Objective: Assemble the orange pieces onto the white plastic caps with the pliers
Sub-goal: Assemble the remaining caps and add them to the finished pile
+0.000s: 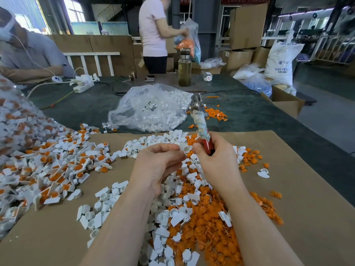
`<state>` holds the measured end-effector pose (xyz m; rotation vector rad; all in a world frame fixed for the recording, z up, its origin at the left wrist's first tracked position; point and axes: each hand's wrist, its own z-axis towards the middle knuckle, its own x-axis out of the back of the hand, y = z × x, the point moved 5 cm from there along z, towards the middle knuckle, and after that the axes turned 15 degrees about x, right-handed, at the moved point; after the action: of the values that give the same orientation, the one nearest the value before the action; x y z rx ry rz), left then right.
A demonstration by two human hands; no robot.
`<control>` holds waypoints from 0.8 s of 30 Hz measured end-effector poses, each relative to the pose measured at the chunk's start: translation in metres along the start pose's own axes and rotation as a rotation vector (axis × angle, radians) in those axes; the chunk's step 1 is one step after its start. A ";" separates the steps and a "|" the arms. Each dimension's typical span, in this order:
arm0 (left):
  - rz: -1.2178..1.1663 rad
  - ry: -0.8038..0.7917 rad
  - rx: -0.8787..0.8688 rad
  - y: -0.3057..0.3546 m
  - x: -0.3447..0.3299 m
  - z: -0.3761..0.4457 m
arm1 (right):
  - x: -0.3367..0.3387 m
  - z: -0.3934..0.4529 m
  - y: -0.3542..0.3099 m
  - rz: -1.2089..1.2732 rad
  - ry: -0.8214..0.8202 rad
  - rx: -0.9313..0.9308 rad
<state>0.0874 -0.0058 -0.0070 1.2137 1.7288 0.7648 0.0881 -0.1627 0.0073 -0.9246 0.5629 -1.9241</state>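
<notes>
My left hand (159, 166) pinches a white plastic cap (186, 148) above the cardboard sheet (299, 189). My right hand (217, 158) grips the red handles of the pliers (199, 120), whose cloth-wrapped shaft and metal jaws point up and away. Its thumb touches the cap from the right. Loose white caps (107, 214) and orange pieces (211, 233) lie heaped under my forearms. I cannot tell whether an orange piece is in the held cap.
A pile of assembled white-and-orange caps (57, 169) covers the left. A clear bag of white caps (151, 110) sits behind the cardboard. More orange pieces (217, 114), a bottle (184, 68) and a power strip (83, 84) lie farther back. Two people are at the table.
</notes>
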 end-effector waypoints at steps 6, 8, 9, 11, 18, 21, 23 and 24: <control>-0.030 0.028 -0.043 0.002 -0.001 0.000 | -0.004 0.000 0.001 -0.020 -0.052 -0.010; -0.049 0.029 -0.048 0.002 -0.002 -0.001 | -0.004 0.000 0.001 -0.035 -0.056 -0.008; -0.049 0.029 -0.049 0.001 -0.003 -0.001 | -0.004 0.000 0.001 -0.044 -0.057 -0.009; -0.042 0.032 -0.052 0.000 -0.005 -0.002 | -0.004 0.000 0.000 -0.058 -0.056 -0.013; -0.022 0.047 -0.097 0.001 -0.010 -0.006 | -0.004 -0.001 -0.002 -0.126 -0.004 0.032; 0.004 0.060 -0.150 0.001 -0.013 -0.009 | -0.002 -0.002 -0.004 -0.138 0.045 0.050; 0.046 0.086 -0.198 0.003 -0.014 -0.011 | -0.001 -0.002 -0.006 -0.144 0.073 0.060; 0.077 0.107 -0.226 0.004 -0.014 -0.011 | -0.001 -0.002 -0.006 -0.147 0.078 0.061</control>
<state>0.0812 -0.0174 0.0051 1.1063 1.6372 1.0575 0.0834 -0.1590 0.0099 -0.8756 0.4905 -2.1047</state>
